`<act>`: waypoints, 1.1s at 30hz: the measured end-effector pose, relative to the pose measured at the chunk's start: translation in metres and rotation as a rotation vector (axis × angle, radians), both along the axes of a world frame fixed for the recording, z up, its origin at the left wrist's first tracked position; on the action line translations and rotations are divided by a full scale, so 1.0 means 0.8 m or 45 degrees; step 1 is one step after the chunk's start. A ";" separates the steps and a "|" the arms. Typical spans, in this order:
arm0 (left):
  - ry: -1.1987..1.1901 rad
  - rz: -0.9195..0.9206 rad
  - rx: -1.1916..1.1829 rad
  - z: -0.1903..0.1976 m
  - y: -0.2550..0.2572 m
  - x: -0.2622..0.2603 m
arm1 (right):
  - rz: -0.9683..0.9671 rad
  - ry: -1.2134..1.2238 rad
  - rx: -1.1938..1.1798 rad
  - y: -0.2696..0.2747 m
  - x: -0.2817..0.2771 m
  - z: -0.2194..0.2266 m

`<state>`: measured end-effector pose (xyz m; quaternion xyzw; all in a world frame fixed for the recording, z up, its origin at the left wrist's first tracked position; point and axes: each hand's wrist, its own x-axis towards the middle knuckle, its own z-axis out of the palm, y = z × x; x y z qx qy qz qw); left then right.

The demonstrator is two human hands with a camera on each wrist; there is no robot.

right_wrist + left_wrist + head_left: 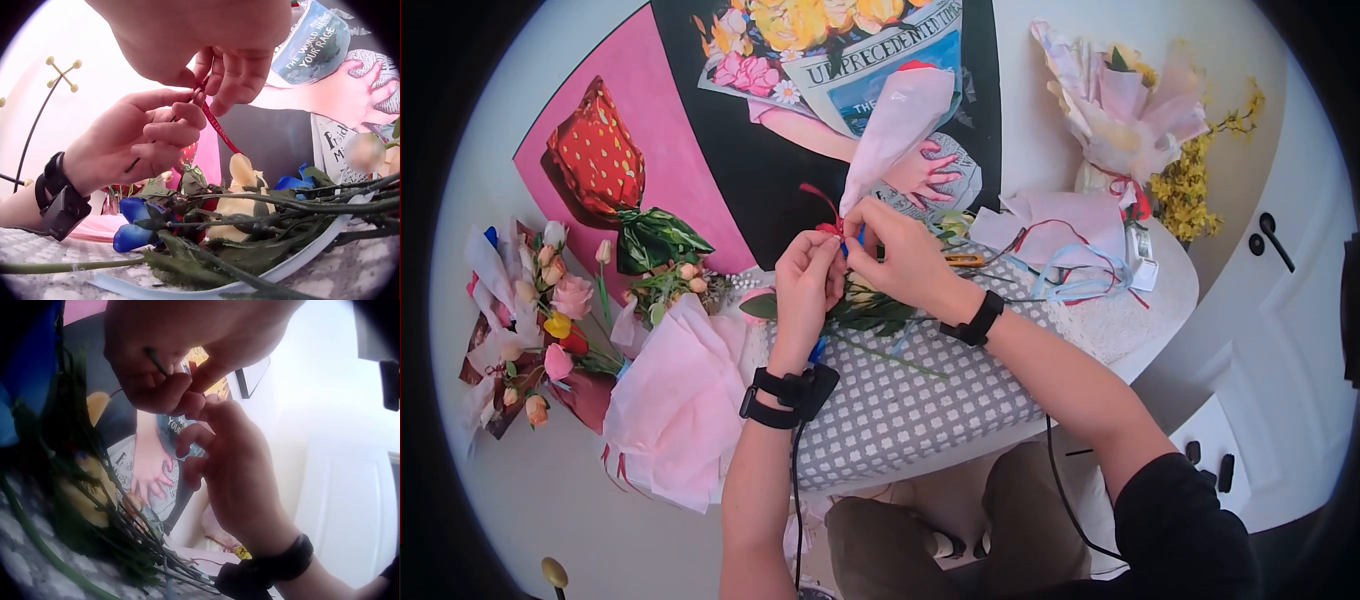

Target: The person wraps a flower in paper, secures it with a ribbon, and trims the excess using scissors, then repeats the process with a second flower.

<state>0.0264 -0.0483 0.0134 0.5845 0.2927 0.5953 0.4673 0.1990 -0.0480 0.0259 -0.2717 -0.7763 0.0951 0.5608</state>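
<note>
A flower wrapped in pale paper point(895, 130), its red tip at the top, stands upright above both hands. My left hand point(805, 278) point(153, 134) grips its thin dark stem point(132, 165), whose end pokes out below the fingers. At the stem, my right hand point(905, 258) point(219, 50) pinches a narrow red ribbon point(219, 131) with thumb and fingers close to the left fingertips. One ribbon end hangs down in the right wrist view. The knot area is partly hidden by fingers.
Loose stems with leaves, blue blooms point(134, 225) and a cream rose point(240, 209) lie below the hands on the checked cloth point(920, 410). Pink paper point(675, 400) and bouquets are at left; blue ribbon point(1085, 275), a cutter point(965, 260) and another bouquet point(1130, 120) at right.
</note>
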 end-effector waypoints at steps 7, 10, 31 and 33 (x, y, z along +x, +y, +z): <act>0.027 0.034 0.058 0.000 0.001 -0.001 | -0.008 0.036 0.087 0.008 -0.002 -0.004; 0.032 0.052 0.044 -0.001 0.001 -0.002 | 0.051 0.033 0.067 0.008 0.001 -0.004; -0.019 0.115 0.051 -0.005 0.000 -0.001 | 0.732 0.231 -0.663 0.000 0.009 0.006; -0.064 0.119 -0.029 -0.001 -0.002 -0.003 | 0.765 0.330 -0.712 0.007 0.011 0.006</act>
